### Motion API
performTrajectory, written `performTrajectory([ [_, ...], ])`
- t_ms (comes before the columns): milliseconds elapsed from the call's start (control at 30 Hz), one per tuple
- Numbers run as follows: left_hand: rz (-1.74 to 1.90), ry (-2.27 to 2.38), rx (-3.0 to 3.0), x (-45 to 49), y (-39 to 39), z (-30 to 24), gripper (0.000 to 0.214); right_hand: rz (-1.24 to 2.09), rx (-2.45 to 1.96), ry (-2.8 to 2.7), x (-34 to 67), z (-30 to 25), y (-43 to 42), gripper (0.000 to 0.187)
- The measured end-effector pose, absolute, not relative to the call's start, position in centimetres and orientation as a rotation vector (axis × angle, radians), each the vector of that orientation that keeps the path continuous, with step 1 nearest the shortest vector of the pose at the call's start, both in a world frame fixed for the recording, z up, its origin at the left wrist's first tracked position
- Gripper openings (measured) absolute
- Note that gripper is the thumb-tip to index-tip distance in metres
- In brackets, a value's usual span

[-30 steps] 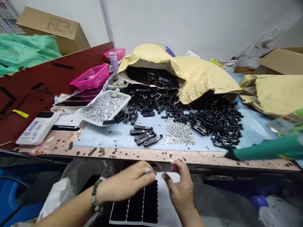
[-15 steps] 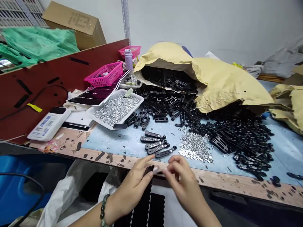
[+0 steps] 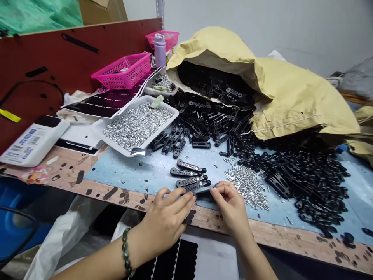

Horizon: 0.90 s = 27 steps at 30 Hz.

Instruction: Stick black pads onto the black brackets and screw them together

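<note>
My left hand (image 3: 167, 219) and my right hand (image 3: 230, 204) meet at the table's front edge, fingers pinched on the two ends of a black slotted plastic bar (image 3: 201, 189). A dark scalloped strip (image 3: 189, 216) hangs under my left fingers. Three more black bars (image 3: 188, 172) lie in a row just behind. A small heap of silver screws (image 3: 247, 184) sits right of my right hand. Below the table edge lies a white sheet with black scalloped pads (image 3: 177, 260).
A white tray of silver nuts (image 3: 138, 124) stands at left, with pink baskets (image 3: 124, 72) and a purple bottle (image 3: 159, 44) behind. A yellow sack (image 3: 279, 93) spills a big pile of black parts (image 3: 291, 163) across the blue mat. A white calculator-like device (image 3: 32, 142) lies far left.
Both hands have risen from below the table edge onto the tabletop and now pinch the nearest black bar. The view has shifted closer and down toward the table.
</note>
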State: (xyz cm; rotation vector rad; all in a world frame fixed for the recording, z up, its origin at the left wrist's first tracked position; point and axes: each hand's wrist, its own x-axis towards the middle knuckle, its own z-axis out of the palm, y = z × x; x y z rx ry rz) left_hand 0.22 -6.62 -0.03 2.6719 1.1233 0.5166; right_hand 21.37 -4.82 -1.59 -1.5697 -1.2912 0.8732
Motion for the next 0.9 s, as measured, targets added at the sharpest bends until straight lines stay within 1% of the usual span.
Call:
performTrajectory([
  [167,0.577,1.113,2.672,0.2,-6.6,0.0,0.045,0.946,-1.558,-1.292,21.6,-1.6,-4.6,0.029],
  [333,0.575,1.120,2.633,0.6,-6.5,0.0,0.043,0.852,-1.582,-1.432,21.4,-1.2,-4.6,0.028],
  [467,0.555,1.140,2.619,1.1,-6.2,0.1,0.043,0.597,-1.700,-1.695,21.4,-0.8,-4.7,0.032],
  [600,0.581,1.127,2.528,1.0,-5.8,0.9,0.041,0.181,-1.926,-1.870,21.8,-0.2,-4.6,0.037],
  [667,0.611,1.127,2.449,0.8,-5.6,1.4,0.042,0.060,-1.857,-1.880,21.7,0.2,-4.6,0.045],
  [700,0.622,1.127,2.409,0.7,-5.6,1.6,0.042,0.103,-1.758,-1.900,21.5,0.5,-4.7,0.049],
  [733,0.622,1.122,2.372,0.6,-5.5,1.8,0.043,0.224,-1.633,-1.945,21.1,0.8,-4.8,0.049],
  [833,0.587,1.092,2.286,0.3,-5.5,2.1,0.042,0.740,-1.247,-2.075,19.4,1.9,-5.5,0.030],
  [900,0.603,1.103,2.244,-0.1,-5.6,2.1,0.043,0.952,-1.149,-2.054,18.7,2.6,-5.7,0.023],
])
